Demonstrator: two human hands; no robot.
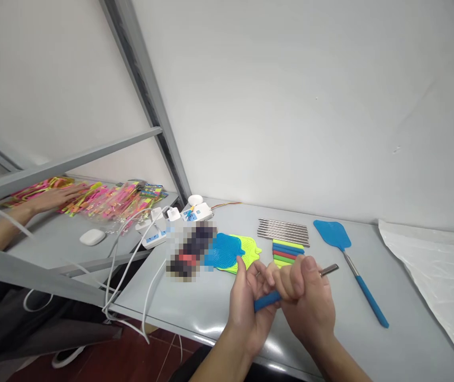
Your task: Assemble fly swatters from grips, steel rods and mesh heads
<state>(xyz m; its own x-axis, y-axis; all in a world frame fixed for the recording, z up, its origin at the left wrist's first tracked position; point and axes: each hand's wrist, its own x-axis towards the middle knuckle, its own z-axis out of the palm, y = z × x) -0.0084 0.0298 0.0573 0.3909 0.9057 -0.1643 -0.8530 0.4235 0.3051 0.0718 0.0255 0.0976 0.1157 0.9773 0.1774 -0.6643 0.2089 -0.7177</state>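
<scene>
My left hand [243, 305] is closed round a blue handle grip [265, 301], whose lower end shows between thumb and palm. A metal rod [330, 269] sticks out past the fist of my right hand [310, 300], in line with the grip. Where rod and grip meet is hidden by my fingers. Just beyond my hands lies a row of coloured handle grips [288, 254], and behind them several metal rods [282, 231]. Blue [227, 249] and yellow-green [249, 257] fly swatter heads overlap on the left. On the right rests a whole blue fly swatter [330, 233].
Power strips [155, 239] with white cables stand at the left, near a blurred object [191, 252]. A white plastic sheet [421, 265] covers the right end. Past the metal shelf post [147, 79], another person's hand [62, 196] rests on bagged colourful items [111, 201].
</scene>
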